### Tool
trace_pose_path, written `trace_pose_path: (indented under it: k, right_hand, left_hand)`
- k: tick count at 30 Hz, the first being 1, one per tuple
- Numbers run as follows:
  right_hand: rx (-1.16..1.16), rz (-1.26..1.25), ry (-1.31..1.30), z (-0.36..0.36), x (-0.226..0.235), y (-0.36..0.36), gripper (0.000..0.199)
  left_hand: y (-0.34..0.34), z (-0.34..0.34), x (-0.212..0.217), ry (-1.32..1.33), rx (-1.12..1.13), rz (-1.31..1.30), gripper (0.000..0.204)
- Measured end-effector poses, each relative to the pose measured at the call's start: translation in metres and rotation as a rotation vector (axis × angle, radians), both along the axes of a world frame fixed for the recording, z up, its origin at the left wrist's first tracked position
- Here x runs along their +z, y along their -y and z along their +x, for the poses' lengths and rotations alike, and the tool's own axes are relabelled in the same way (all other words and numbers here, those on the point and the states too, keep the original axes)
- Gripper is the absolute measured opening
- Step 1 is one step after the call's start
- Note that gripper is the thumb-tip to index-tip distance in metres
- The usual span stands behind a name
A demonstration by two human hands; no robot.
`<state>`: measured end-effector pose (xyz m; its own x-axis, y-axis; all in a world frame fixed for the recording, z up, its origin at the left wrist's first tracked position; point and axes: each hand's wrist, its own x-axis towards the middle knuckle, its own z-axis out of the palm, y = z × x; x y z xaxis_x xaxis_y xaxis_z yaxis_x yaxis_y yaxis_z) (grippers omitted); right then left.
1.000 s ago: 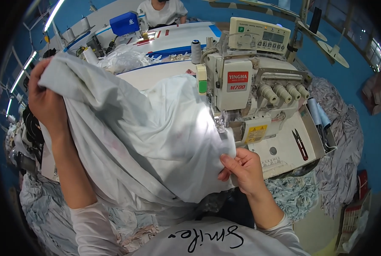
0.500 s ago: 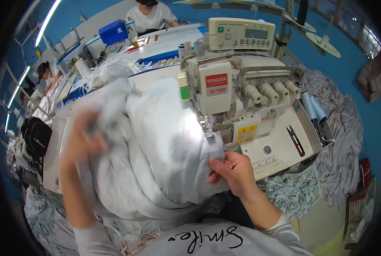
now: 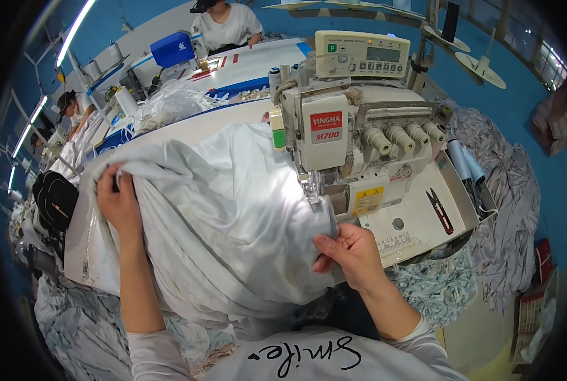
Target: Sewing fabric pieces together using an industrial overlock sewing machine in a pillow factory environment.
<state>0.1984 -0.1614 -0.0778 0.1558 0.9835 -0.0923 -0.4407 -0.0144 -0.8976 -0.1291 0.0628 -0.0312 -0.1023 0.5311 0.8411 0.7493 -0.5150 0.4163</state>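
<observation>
Pale grey-white fabric (image 3: pixel 233 209) lies in loose folds over the table in front of me, and part of it hangs off the near edge. Its right edge runs under the presser foot of a white overlock sewing machine (image 3: pixel 325 133), where a lamp lights it brightly. My right hand (image 3: pixel 349 253) pinches that edge between thumb and fingers, just below the presser foot. At the far left of the cloth, my left hand (image 3: pixel 120 198) grips a raised fold, its fingers partly hidden by the fabric.
Red-handled thread snips (image 3: pixel 440 211) lie on the machine bed. Heaped grey cloth (image 3: pixel 499 184) stands at the right, with more bundles below. A black bag (image 3: pixel 56 200) is at the left edge. Thread cones and white strips sit behind. Two people work further back.
My left hand, blurred earlier over the bunched cloth, is now lower and steady on a fold. The cloth has spread leftward and lies flatter. My right hand has barely moved.
</observation>
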Motion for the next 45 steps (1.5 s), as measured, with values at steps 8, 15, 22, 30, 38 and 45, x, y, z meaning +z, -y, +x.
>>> trace_pose_path:
  k: [8,15,22,30,38,45]
  right_hand:
    - [0.02,-0.006,-0.017,0.004,0.0,-0.001,0.02]
    - [0.047,-0.048,0.036,0.007,0.0,-0.001,0.019]
    - [0.068,-0.063,0.002,0.012,-0.004,-0.003,0.019]
    - [0.079,-0.094,0.044,0.016,-0.004,-0.002,0.02]
    - [0.104,-0.141,0.04,0.015,0.003,-0.005,0.016]
    - [0.105,-0.128,0.048,0.019,0.003,-0.003,0.014]
  left_hand:
    - [-0.035,0.017,0.046,0.226,-0.347,0.06,0.016]
    - [-0.065,0.018,0.079,0.283,-0.391,0.123,0.02]
    - [-0.085,0.018,0.112,0.277,-0.339,0.174,0.022]
    - [-0.102,0.021,0.191,0.266,-0.273,0.18,0.03]
    - [-0.16,0.003,0.224,0.127,-0.19,0.13,0.032]
    - [-0.199,0.007,0.266,-0.127,0.19,0.144,0.046]
